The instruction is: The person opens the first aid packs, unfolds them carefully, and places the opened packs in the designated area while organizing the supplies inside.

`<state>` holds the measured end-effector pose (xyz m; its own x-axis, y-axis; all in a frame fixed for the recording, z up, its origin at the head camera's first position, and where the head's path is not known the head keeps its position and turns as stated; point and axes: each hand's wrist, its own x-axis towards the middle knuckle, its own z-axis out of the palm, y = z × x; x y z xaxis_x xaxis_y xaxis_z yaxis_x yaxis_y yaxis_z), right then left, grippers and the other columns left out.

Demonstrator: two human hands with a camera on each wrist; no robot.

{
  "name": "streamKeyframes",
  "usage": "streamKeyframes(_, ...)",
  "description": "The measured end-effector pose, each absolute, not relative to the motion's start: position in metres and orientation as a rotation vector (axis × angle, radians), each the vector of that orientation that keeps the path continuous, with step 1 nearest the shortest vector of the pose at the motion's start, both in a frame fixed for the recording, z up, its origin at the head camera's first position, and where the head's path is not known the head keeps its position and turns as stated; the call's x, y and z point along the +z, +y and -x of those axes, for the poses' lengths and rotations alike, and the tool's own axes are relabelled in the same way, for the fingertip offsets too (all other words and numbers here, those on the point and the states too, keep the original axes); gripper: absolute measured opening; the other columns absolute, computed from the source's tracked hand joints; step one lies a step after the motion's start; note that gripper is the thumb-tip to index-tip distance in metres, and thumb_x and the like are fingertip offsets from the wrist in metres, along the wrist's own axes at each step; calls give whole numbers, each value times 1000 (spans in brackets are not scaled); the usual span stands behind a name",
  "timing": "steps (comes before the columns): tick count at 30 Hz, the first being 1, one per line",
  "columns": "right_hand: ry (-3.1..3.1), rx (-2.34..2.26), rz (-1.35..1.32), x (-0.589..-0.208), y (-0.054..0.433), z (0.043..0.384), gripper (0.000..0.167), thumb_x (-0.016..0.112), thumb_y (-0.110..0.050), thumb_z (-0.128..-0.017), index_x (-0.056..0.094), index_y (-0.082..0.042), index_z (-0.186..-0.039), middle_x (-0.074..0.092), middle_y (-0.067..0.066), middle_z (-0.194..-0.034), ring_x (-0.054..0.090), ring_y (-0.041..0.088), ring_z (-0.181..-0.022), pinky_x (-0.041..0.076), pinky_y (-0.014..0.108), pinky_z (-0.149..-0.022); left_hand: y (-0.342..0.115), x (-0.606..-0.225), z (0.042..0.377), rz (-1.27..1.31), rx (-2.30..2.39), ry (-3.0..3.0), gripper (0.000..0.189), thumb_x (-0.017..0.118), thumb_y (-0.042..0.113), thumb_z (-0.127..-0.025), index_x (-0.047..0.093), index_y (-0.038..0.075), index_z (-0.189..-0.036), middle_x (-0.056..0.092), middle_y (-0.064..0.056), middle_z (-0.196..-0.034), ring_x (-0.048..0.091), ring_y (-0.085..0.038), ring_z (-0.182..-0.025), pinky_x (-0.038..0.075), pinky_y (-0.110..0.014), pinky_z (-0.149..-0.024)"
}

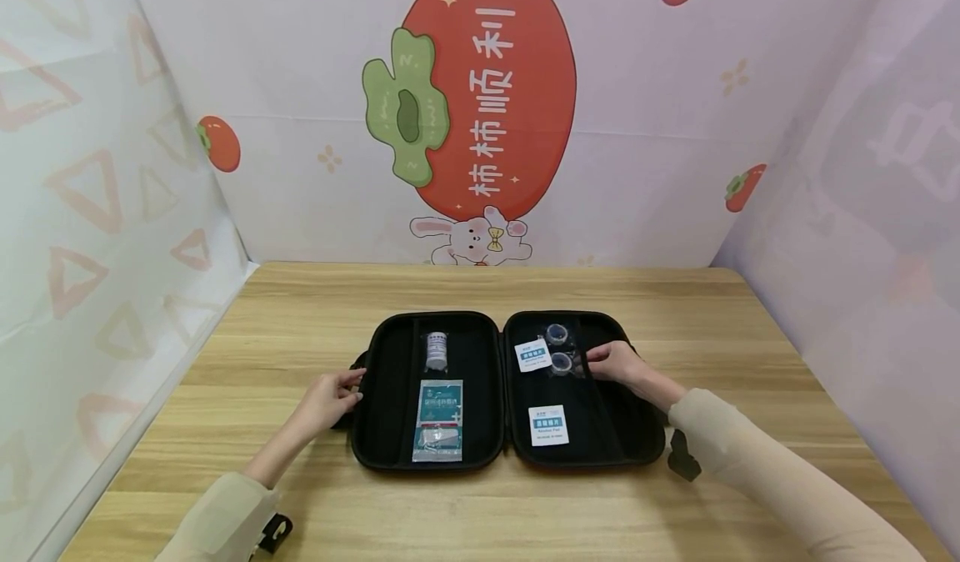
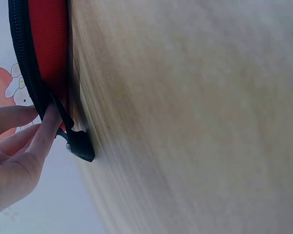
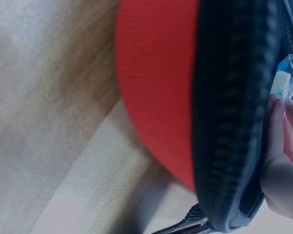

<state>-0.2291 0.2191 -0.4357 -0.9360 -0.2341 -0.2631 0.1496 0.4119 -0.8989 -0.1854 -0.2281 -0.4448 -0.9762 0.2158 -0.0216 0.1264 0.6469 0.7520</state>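
Observation:
A zip-up case (image 1: 465,459), black inside and red outside, lies unfolded on the table. My left hand (image 1: 335,397) grips the rim of its left half, with the thumb on the zipper edge and a finger near the zipper pull (image 2: 82,145) in the left wrist view. In the right half, my right hand (image 1: 618,363) pinches the edge of a clear packet (image 1: 576,363) holding two round rolls. An alcohol pad sachet (image 1: 533,356) overlaps that packet, and another alcohol pad sachet (image 1: 548,425) lies below. The right wrist view shows the fingertips (image 3: 278,109) against clear wrapping.
A small wrapped white roll (image 1: 437,352) and a green-and-white packet (image 1: 438,420) sit in the left half. Black strap pieces (image 1: 682,457) stick out beside the case. Printed cloth walls (image 1: 645,195) stand behind and at both sides of the wooden table (image 1: 510,516).

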Motion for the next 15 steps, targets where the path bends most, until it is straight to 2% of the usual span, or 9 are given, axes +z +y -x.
streamKeyframes(7,2299,-1592,39,-441,220,231,26,56,3,-82,54,20,-102,65,17,-90,62,10,-76,51,22,-69,-228,-445,186,-297,1253,2742,40,52,-9,-81,45,-14,-120,54,-30,-105,61,-24,-77,49,-24,-57)
streamKeyframes(15,2346,-1585,31,-437,223,228,31,57,4,-82,50,22,-106,65,17,-88,60,7,-71,52,26,-68,-227,-443,185,-279,1267,2737,39,53,-9,-81,46,-14,-119,55,-30,-106,61,-24,-76,50,-25,-57)
